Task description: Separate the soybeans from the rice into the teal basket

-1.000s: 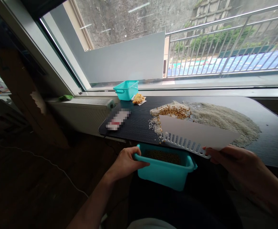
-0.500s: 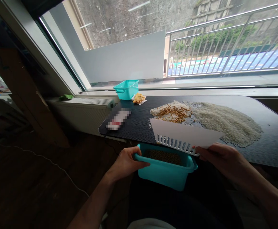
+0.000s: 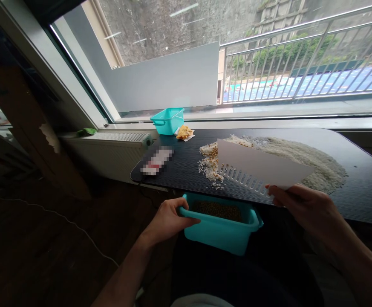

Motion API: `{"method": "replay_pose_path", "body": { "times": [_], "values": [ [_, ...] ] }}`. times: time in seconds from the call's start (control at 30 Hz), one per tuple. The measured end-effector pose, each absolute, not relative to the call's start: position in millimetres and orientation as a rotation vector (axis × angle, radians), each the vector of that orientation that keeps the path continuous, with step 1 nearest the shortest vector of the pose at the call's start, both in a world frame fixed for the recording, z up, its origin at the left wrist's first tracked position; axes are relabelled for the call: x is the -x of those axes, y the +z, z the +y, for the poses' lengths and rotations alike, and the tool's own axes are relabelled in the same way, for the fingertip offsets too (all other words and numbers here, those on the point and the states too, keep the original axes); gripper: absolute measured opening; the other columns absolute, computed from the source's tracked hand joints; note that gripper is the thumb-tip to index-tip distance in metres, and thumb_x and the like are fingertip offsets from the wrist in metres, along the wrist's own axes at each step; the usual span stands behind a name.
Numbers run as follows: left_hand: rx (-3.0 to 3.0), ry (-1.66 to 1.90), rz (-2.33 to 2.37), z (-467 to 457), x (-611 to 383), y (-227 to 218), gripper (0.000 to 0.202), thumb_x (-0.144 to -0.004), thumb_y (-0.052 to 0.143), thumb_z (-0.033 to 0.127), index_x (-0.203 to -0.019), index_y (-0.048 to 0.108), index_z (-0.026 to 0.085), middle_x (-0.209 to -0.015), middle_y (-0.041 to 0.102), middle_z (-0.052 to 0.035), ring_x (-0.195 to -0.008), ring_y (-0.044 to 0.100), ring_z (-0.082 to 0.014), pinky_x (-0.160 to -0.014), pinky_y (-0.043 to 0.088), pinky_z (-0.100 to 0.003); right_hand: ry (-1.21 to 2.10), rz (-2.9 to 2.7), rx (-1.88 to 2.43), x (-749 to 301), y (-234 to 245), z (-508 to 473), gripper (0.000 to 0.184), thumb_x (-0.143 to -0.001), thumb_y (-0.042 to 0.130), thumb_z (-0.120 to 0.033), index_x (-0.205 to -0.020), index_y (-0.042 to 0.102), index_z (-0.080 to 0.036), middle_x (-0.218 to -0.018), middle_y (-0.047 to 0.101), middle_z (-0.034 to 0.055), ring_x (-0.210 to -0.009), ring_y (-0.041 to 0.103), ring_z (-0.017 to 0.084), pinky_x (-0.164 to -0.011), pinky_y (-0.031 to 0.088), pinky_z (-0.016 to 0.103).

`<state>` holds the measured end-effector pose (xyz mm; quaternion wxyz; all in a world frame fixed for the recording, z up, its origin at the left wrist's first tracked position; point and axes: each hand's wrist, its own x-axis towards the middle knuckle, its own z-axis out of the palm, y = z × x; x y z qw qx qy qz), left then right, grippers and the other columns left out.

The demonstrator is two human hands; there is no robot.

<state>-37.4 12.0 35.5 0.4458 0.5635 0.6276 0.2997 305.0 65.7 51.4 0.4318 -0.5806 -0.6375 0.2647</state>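
Note:
My left hand (image 3: 169, 216) is closed on the left rim of a teal plastic bin (image 3: 216, 236), held below the table's front edge. Inside the bin lie yellowish-brown beans (image 3: 219, 209). My right hand (image 3: 304, 202) pinches the lower right part of a white slotted sheet (image 3: 259, 164), its row of slots facing down and left over the table edge. The sheet partly hides a heap of white rice (image 3: 316, 164) on the table. Rice mixed with beans (image 3: 209, 164) shows past the sheet's left end, with loose grains scattered toward the front edge.
On the dark table (image 3: 176, 175), a blurred-out flat object (image 3: 157, 160) lies at left. A second teal bin (image 3: 168, 121) stands at the back left beside a folded yellow item (image 3: 184, 132) on white paper. Behind are a radiator (image 3: 109, 147) and a window.
My right hand has raised the slotted sheet and shifted it right, away from above the bin. Mixed rice and beans have spread toward the table's front edge. My left hand stays on the bin.

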Motion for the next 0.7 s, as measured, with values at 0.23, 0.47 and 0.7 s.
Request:
{"method": "replay_pose_path", "body": {
  "times": [0.23,0.47,0.7],
  "values": [
    [-1.436,0.749,1.552,13.0,33.1,36.6,0.042,-0.062,0.088,0.040,-0.064,0.052,0.019,-0.058,0.043,0.0079,-0.059,0.039,-0.0093,-0.054,0.027,-0.022,0.654,-1.615,1.459,-301.6,55.5,64.9,0.043,-0.075,0.073,-0.066,-0.059,0.074,-0.027,-0.052,0.068,0.0007,-0.049,0.062,0.019,-0.046,0.047,0.031],
    [-1.439,0.733,1.545,13.2,33.6,37.0,0.041,-0.064,0.088,0.040,-0.065,0.053,0.019,-0.059,0.043,0.0078,-0.060,0.039,-0.0094,-0.055,0.028,-0.022,0.708,-1.563,1.475,-287.8,58.4,76.0,0.043,-0.072,0.072,-0.067,-0.064,0.076,-0.025,-0.053,0.071,0.0017,-0.051,0.066,0.020,-0.049,0.050,0.031],
    [-1.397,0.713,1.549,13.1,32.4,38.3,0.043,-0.063,0.088,0.041,-0.065,0.051,0.019,-0.058,0.043,0.0078,-0.059,0.038,-0.0095,-0.053,0.027,-0.022,0.749,-1.638,1.426,-287.1,63.9,71.7,0.043,-0.073,0.073,-0.067,-0.063,0.075,-0.025,-0.054,0.069,0.0012,-0.051,0.064,0.019,-0.047,0.050,0.030]
  ]
}}
